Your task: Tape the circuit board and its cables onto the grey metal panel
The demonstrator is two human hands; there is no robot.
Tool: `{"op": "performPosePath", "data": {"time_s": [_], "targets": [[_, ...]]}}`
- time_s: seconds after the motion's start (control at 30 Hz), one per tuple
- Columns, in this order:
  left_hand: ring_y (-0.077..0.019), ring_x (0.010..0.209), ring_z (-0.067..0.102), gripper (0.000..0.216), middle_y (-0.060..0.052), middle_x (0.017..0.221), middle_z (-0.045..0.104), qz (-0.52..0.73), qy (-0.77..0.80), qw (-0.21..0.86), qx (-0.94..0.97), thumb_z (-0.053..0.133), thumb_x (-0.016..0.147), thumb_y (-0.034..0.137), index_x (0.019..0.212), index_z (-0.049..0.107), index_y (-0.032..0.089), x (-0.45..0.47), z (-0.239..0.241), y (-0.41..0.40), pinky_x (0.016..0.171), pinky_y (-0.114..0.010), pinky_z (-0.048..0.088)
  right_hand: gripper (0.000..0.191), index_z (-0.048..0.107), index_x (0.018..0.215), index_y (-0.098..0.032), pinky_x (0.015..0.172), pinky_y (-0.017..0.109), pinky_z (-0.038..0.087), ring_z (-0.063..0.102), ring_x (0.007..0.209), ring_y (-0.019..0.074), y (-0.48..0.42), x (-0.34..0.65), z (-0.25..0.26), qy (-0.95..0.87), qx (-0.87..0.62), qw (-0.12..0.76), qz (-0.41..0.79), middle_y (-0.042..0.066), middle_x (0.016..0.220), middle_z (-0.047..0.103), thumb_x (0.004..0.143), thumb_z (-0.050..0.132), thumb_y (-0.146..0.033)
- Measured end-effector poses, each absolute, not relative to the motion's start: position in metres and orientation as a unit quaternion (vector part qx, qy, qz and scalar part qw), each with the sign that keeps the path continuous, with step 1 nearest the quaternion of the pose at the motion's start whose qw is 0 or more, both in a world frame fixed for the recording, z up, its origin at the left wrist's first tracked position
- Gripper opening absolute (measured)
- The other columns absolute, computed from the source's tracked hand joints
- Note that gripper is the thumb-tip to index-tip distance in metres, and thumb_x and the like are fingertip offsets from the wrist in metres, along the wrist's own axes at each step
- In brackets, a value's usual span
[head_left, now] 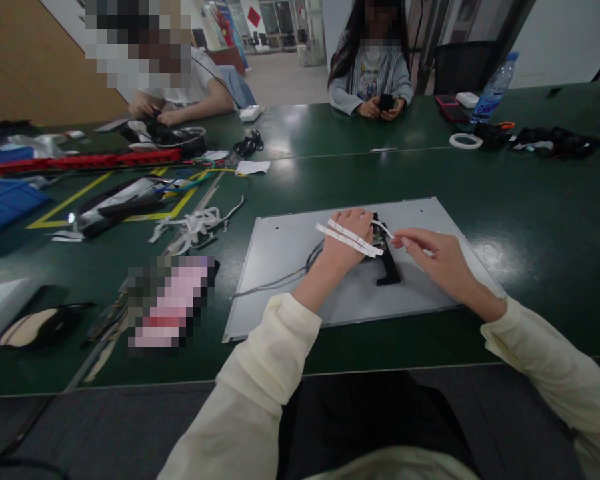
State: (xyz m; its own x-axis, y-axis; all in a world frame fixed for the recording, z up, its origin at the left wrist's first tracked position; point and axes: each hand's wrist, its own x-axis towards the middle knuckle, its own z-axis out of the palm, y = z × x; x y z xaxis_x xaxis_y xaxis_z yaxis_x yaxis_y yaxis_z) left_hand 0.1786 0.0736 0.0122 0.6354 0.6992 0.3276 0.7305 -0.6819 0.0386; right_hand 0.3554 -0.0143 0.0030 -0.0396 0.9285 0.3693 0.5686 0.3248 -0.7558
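My left hand (349, 237) lies palm down over a black plastic frame (391, 267), its fingers bent over the upper part and mostly hidden. Two white strips with small marks (350, 241) lie across the back of this hand. With thumb and forefinger together, my right hand (433, 257) pinches the end of another thin white strip (383, 228) that leads toward the frame. Under both hands is a light grey panel (280, 267), flat on the table. Grey cables (275, 285) run left from beneath my left hand across the panel.
A phone (175, 303) and a tangle of white strips (197, 227) lie left of the panel. Farther left are a blue bin (10, 200) and wired parts (120, 200). Two people sit across the green table (305, 173). A bottle (495, 90) and tape roll (465, 141) stand far right.
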Motion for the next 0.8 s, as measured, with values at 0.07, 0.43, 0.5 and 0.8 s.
{"op": "performPosePath", "data": {"time_s": [0.07,0.43,0.5,0.8], "targets": [[-0.0255,0.105,0.057,0.024,-0.012,0.109,0.062,-0.156,-0.403,0.047,-0.901,0.041,0.091,0.021,0.107,0.057,0.015,0.179,0.015,0.070,0.089,-0.039,0.041,0.029,0.068,0.105,-0.021,0.069,0.028,0.052,0.067,0.085,0.0188,-0.014,0.350,0.005,-0.683,-0.536,0.435,0.236,0.004,0.094,0.072,0.090,0.048,-0.036],[-0.0262,0.107,0.054,0.021,-0.012,0.109,0.062,-0.179,-0.425,0.046,-0.886,0.045,0.090,0.022,0.105,0.058,0.015,0.186,0.012,0.061,0.090,-0.040,0.040,0.029,0.064,0.075,-0.019,0.051,0.023,0.036,0.050,0.053,0.0110,-0.007,0.328,-0.001,-0.654,-0.528,0.417,0.347,-0.002,0.059,0.058,0.084,0.055,-0.045],[-0.0260,0.109,0.053,0.021,-0.012,0.111,0.061,-0.188,-0.428,0.049,-0.883,0.046,0.089,0.022,0.104,0.058,0.015,0.184,0.012,0.062,0.092,-0.041,0.040,0.026,0.062,0.074,-0.019,0.050,0.022,0.034,0.048,0.053,0.0098,-0.006,0.328,-0.003,-0.623,-0.517,0.451,0.376,-0.002,0.063,0.057,0.083,0.056,-0.043],[-0.0251,0.110,0.054,0.029,-0.011,0.117,0.060,-0.239,-0.456,0.013,-0.857,0.042,0.088,0.015,0.112,0.057,0.015,0.162,0.028,0.055,0.094,-0.041,0.043,0.027,0.051,0.071,-0.020,0.044,0.020,0.026,0.041,0.050,0.0086,-0.008,0.369,-0.007,-0.536,-0.532,0.458,0.470,-0.003,0.059,0.049,0.080,0.057,-0.044]]}}
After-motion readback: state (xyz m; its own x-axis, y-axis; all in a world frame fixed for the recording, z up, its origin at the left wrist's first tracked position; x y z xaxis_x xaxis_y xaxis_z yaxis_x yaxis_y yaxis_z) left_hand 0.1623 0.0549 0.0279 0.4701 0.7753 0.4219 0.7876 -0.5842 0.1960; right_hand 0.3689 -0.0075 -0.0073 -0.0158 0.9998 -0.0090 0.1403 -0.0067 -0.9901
